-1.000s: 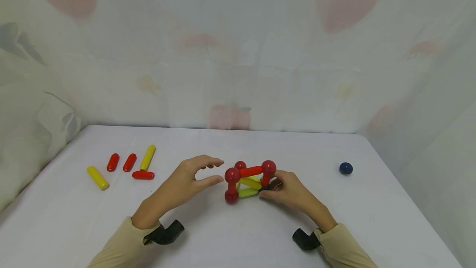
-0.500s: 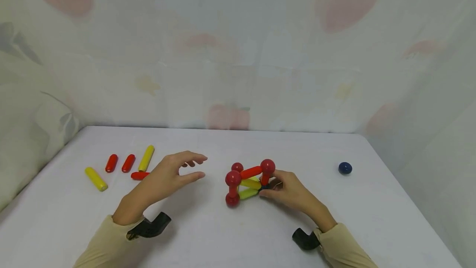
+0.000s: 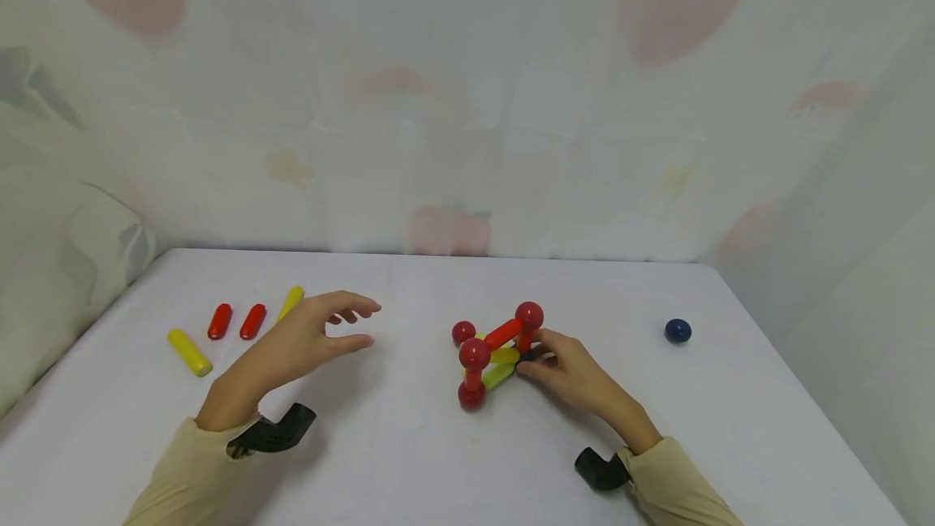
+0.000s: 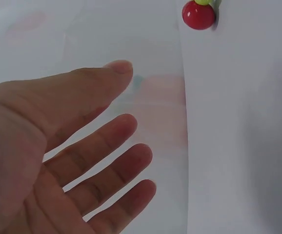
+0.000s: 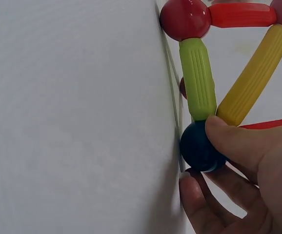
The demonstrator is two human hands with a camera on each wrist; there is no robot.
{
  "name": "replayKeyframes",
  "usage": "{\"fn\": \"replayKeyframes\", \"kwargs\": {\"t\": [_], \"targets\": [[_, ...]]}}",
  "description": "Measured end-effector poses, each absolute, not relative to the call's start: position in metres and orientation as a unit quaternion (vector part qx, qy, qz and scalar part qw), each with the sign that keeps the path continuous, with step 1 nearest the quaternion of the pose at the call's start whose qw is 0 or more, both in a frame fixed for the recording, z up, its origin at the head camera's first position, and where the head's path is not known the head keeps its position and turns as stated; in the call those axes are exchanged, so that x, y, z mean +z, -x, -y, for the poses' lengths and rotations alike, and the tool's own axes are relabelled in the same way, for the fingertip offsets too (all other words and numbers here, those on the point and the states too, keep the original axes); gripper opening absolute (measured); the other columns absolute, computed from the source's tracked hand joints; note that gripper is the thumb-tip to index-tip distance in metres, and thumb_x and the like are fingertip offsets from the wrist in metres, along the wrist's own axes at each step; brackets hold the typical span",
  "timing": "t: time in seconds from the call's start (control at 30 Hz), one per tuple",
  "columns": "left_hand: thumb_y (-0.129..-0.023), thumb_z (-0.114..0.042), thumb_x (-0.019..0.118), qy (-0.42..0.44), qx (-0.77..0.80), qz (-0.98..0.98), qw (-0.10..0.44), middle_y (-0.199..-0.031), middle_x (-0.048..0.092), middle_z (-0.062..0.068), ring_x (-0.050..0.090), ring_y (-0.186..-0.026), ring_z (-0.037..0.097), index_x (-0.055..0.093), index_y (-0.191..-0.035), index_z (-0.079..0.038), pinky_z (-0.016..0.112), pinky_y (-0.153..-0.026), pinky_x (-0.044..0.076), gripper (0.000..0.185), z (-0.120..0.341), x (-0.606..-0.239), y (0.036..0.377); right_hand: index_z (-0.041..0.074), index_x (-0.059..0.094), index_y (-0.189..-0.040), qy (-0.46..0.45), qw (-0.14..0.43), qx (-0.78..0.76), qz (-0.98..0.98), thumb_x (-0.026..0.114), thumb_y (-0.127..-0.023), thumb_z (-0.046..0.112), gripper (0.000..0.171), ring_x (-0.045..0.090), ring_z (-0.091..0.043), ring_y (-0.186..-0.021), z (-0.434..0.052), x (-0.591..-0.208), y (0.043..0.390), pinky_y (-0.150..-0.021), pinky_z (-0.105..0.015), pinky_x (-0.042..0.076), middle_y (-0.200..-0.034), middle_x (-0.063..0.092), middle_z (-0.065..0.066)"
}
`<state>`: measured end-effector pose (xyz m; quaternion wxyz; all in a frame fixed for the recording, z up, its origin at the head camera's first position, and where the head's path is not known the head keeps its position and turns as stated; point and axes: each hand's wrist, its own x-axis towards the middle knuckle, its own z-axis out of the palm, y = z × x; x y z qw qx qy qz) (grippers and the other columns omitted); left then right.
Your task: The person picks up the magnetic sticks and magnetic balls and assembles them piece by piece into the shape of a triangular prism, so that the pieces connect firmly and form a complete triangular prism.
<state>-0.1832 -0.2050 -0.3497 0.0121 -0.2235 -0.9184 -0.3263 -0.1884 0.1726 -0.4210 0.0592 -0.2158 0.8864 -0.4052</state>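
Here, I see the right hand (image 3: 573, 372) pinching the glossy dark-blue ball (image 5: 195, 146) at a corner of the red, yellow and lime-green ball-and-stick frame (image 3: 502, 335), on the white table (image 3: 409, 461); left hand (image 3: 298, 341) empty, relaxed, well apart; I'd steady that ball lightly, lest the frame twist.

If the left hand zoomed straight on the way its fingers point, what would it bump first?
Probably the ball-and-stick shape, maybe its leftmost red ball in the head view. Depth is unclear, though, so the left hand might slip behind or over it.
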Motion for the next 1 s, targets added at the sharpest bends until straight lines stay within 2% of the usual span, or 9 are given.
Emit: {"fn": "replayKeyframes", "kwargs": {"t": [0.17, 0.33, 0.5, 0.8, 0.87, 1.0], "targets": [[-0.087, -0.019, 0.077, 0.224, -0.323, 0.919, 0.000, -0.115, 0.069, 0.005, 0.061, -0.105, 0.027, 0.066, -0.122, -0.015, 0.044, -0.091, 0.050, 0.037, 0.216, -0.352, 0.185, 0.001, 0.057, -0.128, 0.207, 0.045, -0.408, -0.888, 0.069, -0.092, 0.012, 0.039, 0.064, -0.026, -0.105, -0.172, -0.421, 0.188, -0.091, -0.040, 0.057, -0.119, 0.065, -0.013], [-0.086, -0.021, 0.078, 0.217, -0.316, 0.924, -0.018, -0.117, 0.069, 0.008, 0.061, -0.107, 0.028, 0.066, -0.122, -0.012, 0.044, -0.093, 0.049, 0.039, 0.227, -0.355, 0.188, 0.000, 0.057, -0.125, 0.189, 0.028, -0.409, -0.892, 0.070, -0.091, 0.010, 0.038, 0.064, -0.028, -0.106, -0.172, -0.421, 0.187, -0.091, -0.042, 0.056, -0.118, 0.065, -0.014], [-0.085, -0.022, 0.078, 0.210, -0.307, 0.927, -0.038, -0.119, 0.069, 0.007, 0.061, -0.108, 0.027, 0.066, -0.124, -0.011, 0.042, -0.093, 0.050, 0.042, 0.237, -0.357, 0.191, 0.001, 0.057, -0.126, 0.180, 0.031, -0.409, -0.894, 0.070, -0.091, 0.010, 0.038, 0.064, -0.027, -0.107, -0.171, -0.421, 0.187, -0.092, -0.042, 0.056, -0.119, 0.065, -0.012], [-0.087, -0.019, 0.075, 0.196, -0.303, 0.928, -0.092, -0.119, 0.066, 0.009, 0.057, -0.110, 0.030, 0.065, -0.124, -0.010, 0.049, -0.094, 0.049, 0.039, 0.255, -0.360, 0.196, 0.001, 0.056, -0.129, 0.162, 0.034, -0.419, -0.893, 0.067, -0.093, 0.008, 0.038, 0.064, -0.030, -0.110, -0.170, -0.422, 0.188, -0.095, -0.046, 0.054, -0.123, 0.064, -0.014], [-0.086, -0.018, 0.075, 0.196, -0.300, 0.929, -0.094, -0.117, 0.067, 0.009, 0.057, -0.108, 0.029, 0.066, -0.122, -0.009, 0.047, -0.093, 0.050, 0.038, 0.259, -0.361, 0.198, 0.002, 0.056, -0.129, 0.154, 0.035, -0.421, -0.893, 0.067, -0.093, 0.009, 0.038, 0.064, -0.028, -0.108, -0.170, -0.421, 0.187, -0.095, -0.045, 0.054, -0.123, 0.064, -0.014], [-0.085, -0.017, 0.076, 0.184, -0.298, 0.931, -0.100, -0.115, 0.066, 0.010, 0.059, -0.106, 0.029, 0.067, -0.120, -0.009, 0.031, -0.085, 0.054, 0.037, 0.267, -0.363, 0.200, 0.005, 0.058, -0.127, 0.135, 0.044, -0.425, -0.894, 0.069, -0.092, 0.012, 0.037, 0.064, -0.022, -0.103, -0.172, -0.417, 0.187, -0.093, -0.042, 0.055, -0.122, 0.064, -0.012]]}}
